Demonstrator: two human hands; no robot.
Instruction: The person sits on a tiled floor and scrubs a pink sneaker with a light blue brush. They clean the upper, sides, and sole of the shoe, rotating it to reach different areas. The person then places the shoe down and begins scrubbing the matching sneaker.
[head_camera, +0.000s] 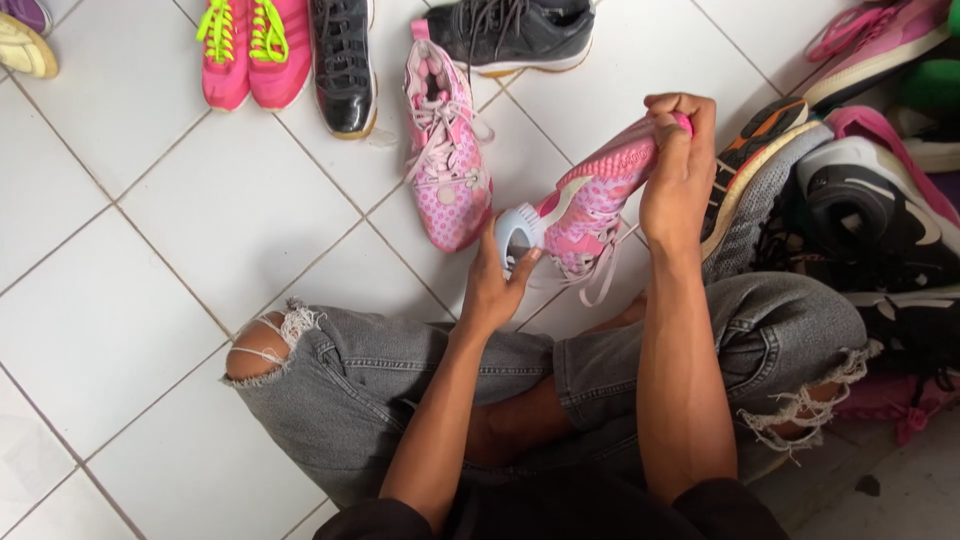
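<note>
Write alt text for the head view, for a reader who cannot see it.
A seated person's right hand holds up a pink sneaker by its heel while the left hand presses a pale blue brush against its toe. Its matching shoe and other sneakers lie on the white tiled floor.

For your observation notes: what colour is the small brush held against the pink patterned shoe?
Pale blue brush, gripped by the left hand; seen best in the head view.

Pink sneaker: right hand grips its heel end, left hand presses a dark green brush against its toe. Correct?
Not quite. The brush is pale blue, not dark green, as the head view shows. The rest holds: the right hand grips the pink sneaker at its heel end, the left hand holds the brush at its toe.
</note>
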